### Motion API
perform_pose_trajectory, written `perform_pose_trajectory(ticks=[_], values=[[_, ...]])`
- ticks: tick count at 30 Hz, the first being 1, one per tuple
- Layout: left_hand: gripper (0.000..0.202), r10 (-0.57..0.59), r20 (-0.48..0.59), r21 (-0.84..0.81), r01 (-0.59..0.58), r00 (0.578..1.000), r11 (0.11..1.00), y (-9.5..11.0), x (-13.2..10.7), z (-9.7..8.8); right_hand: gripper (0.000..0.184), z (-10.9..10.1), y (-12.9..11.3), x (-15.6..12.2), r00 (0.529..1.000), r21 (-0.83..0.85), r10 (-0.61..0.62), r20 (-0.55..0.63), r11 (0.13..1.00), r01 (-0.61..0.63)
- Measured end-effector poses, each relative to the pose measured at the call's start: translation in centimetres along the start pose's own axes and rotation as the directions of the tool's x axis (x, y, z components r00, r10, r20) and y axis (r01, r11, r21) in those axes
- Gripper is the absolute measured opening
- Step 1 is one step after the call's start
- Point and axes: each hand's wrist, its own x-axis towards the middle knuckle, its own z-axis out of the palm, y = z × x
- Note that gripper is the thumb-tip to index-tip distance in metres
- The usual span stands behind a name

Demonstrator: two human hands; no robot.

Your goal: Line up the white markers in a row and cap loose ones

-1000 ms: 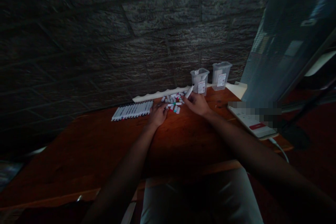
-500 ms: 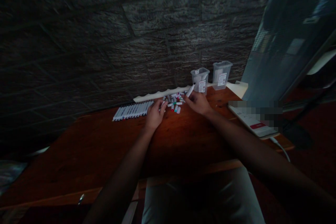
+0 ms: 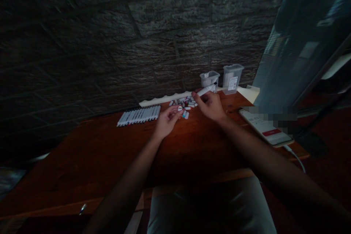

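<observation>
My right hand [image 3: 212, 106] grips a white marker [image 3: 206, 90] with a dark end that points up and to the right, in front of a clear container. My left hand [image 3: 166, 121] pinches a small white marker cap [image 3: 180, 108] between thumb and fingers. Just beyond and between my hands lies a loose pile of marker caps [image 3: 187, 115], white with coloured ends; my left fingers hide part of it. To the left of my left hand, several white markers [image 3: 139, 116] lie side by side in a row.
Two clear plastic containers [image 3: 231, 79] with labels stand at the back right. A phone [image 3: 264, 126] with a cable lies on the right side of the wooden table [image 3: 109, 157]. A pale wavy-edged strip [image 3: 164, 99] runs along the stone wall [image 3: 175, 44].
The marker in my right hand has tilted from steep to flatter, its dark end swinging right. My left hand has moved right with the cap, nearer the pile.
</observation>
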Motion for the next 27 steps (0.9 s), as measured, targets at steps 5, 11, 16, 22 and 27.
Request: perform_pose_trajectory(ticks=[5,11,16,22,27], values=[[0.028,0.071,-0.045,0.056,-0.068,0.996,0.996,0.0,-0.1,-0.1,0.031,0.1,-0.7,-0.3,0.997,0.052,-0.069,0.033,0.996,0.067],[0.026,0.081,-0.034,0.074,-0.079,0.996,0.994,-0.1,-0.1,-0.1,0.024,0.0,-1.1,-0.5,0.973,0.078,-0.213,0.085,0.975,0.207],[0.022,0.104,-0.052,0.122,-0.097,0.993,0.988,0.2,-0.1,-0.2,0.022,0.1,-1.4,-0.7,0.941,0.042,-0.304,0.149,0.953,0.301],[0.024,0.122,-0.064,0.193,-0.107,0.991,0.975,0.1,-0.2,-0.3,0.022,0.0,-1.3,-0.8,0.924,-0.002,-0.315,0.216,0.946,0.323],[0.026,0.13,-0.043,0.265,-0.114,0.991,0.957,-0.3,-0.2,-0.6,0.023,0.3,-1.1,-0.8,0.899,-0.043,-0.332,0.286,0.933,0.358]])
